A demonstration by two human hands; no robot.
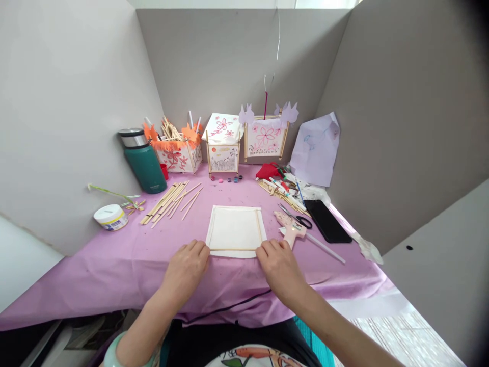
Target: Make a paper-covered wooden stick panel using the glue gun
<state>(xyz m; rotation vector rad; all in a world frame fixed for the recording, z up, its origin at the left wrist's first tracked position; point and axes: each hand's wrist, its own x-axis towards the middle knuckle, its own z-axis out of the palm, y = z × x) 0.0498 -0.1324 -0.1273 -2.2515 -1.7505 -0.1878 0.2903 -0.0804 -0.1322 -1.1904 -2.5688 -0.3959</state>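
Note:
A white square sheet [235, 229] lies flat near the table's front edge. One thin wooden stick [233, 249] runs along its near edge, and another wooden stick [259, 225] lies along its right side. My left hand [189, 262] is closed over the near stick's left end, at the sheet's lower left corner. At the opposite corner, my right hand [280, 265] has its fingers closed on that stick's right end. Both fingertips are partly hidden under the knuckles. Just beyond my right hand lies a pink glue gun [292, 228] with a white glue stick behind it.
Scissors [303, 220] and a black phone [327, 220] lie to the right. Loose wooden sticks [168, 201], a green bottle [143, 165] and a white jar [111, 217] are on the left. Decorated paper boxes [223, 158] stand at the back, between grey partitions [233, 61].

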